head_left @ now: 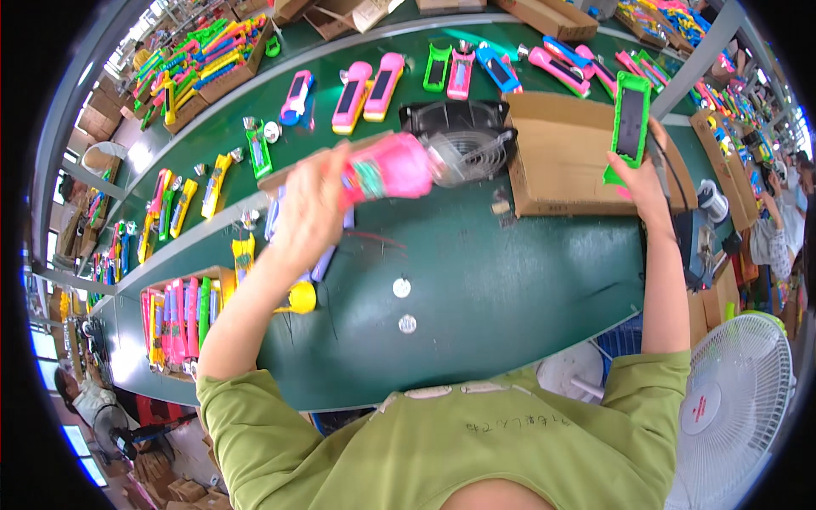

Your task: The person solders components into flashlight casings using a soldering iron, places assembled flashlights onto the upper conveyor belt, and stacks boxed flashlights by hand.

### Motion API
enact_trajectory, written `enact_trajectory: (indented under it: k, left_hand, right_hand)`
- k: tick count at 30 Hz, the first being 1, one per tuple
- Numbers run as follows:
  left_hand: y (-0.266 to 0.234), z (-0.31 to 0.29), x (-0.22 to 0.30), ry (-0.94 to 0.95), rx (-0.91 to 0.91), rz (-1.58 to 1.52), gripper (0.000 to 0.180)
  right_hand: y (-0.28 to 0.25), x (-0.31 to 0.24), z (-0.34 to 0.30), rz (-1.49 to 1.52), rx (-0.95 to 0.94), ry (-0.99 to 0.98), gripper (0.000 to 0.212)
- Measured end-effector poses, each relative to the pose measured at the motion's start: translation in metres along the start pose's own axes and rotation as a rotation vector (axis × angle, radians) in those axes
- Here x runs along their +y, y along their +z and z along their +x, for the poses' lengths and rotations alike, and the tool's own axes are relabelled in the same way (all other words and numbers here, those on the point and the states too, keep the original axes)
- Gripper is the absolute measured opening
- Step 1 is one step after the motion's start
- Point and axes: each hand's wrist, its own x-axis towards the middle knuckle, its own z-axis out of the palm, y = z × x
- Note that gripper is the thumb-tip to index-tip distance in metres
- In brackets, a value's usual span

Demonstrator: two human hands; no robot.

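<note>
At the left of the middle, my left hand (308,204) is closed on a pink plastic casing (393,167), smeared by motion, with a green patch on it. Lilac casings (321,262) lie on the table beneath that hand. My right hand (643,180) is raised at the right edge of the cardboard box (557,157), its fingers around the lower end of a green plastic casing (631,117) with a dark panel. A dark cable-like shape runs beside this hand; I cannot tell whether the hand holds it too. Two white round discs (401,287) lie on the green table (510,289).
A black square fan (455,119) with a metal coil stands beside the box. Pink, green, blue and yellow casings (350,98) line the far strip. A carton of casings (180,323) sits at left. To the right are a wire spool (712,201) and a white fan (735,399).
</note>
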Motion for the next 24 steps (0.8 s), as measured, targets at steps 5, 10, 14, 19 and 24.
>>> enact_trajectory:
  k: [5, 10, 14, 19, 24]
  left_hand:
    - [-0.023, -0.080, 0.103, 0.227, -0.359, -0.314, 0.056]
    - [-0.025, -0.121, 0.146, 0.177, -0.594, -0.267, 0.073]
    - [-0.027, -0.122, 0.149, 0.038, -0.554, -0.469, 0.076]
    - [0.004, -0.106, 0.185, -0.181, -0.356, -0.685, 0.039]
    - [0.027, -0.095, 0.204, -0.148, -0.250, -0.670, 0.025]
  right_hand:
    - [-0.016, -0.074, -0.099, -0.033, -0.328, 0.008, 0.089]
    - [-0.007, -0.086, -0.169, -0.213, -0.801, 0.217, 0.085]
    - [0.009, -0.073, -0.184, -0.605, -0.674, -0.261, 0.079]
    - [0.010, -0.057, -0.203, -0.541, -0.363, -0.379, 0.070]
    - [0.012, -0.036, -0.247, -0.448, -0.150, -0.514, 0.059]
